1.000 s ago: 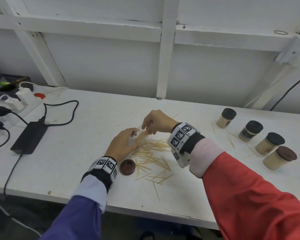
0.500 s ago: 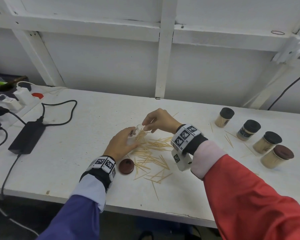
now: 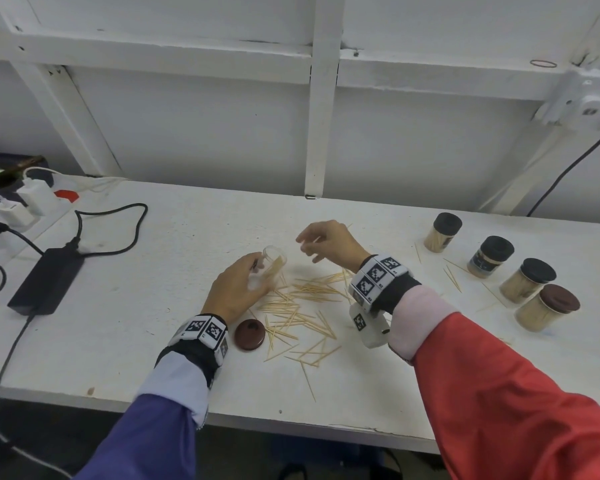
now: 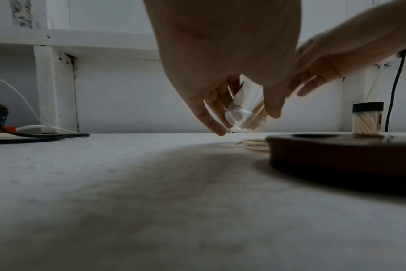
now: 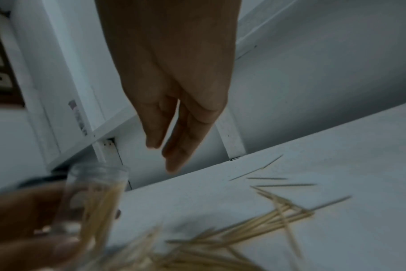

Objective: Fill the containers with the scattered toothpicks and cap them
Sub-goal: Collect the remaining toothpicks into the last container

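At desk [image 3: 125, 306] centre, left hand [image 3: 236, 289] held the tilted, part-filled jar [image 3: 273, 263] by its wall, right hand [image 3: 329, 242] hovered loose and empty over scattered toothpicks [image 3: 302, 306]: light, stiff, rolling slivers, probably best pinched mid-length in bunches.

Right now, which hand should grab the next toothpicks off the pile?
Right. The right hand is free, fingers relaxed, just above the scattered toothpicks. The left hand grips the tilted clear container, so it is probably best left steadying that.
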Tool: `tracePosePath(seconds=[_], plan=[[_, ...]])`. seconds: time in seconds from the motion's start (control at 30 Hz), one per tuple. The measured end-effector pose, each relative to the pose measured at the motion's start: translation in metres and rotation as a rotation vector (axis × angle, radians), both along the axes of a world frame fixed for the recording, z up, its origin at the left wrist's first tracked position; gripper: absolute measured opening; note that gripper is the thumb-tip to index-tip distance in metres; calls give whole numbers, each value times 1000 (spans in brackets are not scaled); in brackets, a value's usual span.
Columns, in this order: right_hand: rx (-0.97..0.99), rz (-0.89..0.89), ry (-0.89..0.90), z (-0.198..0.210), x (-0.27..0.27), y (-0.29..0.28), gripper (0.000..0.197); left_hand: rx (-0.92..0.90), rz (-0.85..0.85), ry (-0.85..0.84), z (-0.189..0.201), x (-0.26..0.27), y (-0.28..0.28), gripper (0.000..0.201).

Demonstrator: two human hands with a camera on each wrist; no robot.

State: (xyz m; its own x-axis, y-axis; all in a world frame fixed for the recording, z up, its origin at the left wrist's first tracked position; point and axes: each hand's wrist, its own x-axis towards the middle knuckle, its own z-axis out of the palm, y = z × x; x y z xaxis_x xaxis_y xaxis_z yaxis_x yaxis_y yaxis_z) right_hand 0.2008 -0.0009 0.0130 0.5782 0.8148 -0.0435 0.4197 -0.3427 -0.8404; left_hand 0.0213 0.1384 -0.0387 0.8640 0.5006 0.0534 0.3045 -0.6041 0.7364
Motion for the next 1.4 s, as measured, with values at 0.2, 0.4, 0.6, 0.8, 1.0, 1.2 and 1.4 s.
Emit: tracePosePath(seconds=[0.2,0.4,0.6,0.8,1.0,1.2,1.4], plan=[[-686,351,-489,-32,-15,-20,64,38,-20,21,-1,-1,2,63],[-557,293,-550,-37,-20,-26,24,37,-21,27,-2,0,2,69],[-581,286,-645,-34,-25,-28,14,41,-35,54,-4,-1,4,67],[-700,353,-839,-29,-36,-27,11,24,-37,58,-4,0,2,76],[-677,321,-800,-25,-34,-31,11,40,-55,84,-8,0,5,65],[-588,261,-737,-17,-29,-37,15,58,-64,70,-10,1,7,59],[-430,300,-580,3,-15,-43,11,65,-53,56,-12,2,6,49]])
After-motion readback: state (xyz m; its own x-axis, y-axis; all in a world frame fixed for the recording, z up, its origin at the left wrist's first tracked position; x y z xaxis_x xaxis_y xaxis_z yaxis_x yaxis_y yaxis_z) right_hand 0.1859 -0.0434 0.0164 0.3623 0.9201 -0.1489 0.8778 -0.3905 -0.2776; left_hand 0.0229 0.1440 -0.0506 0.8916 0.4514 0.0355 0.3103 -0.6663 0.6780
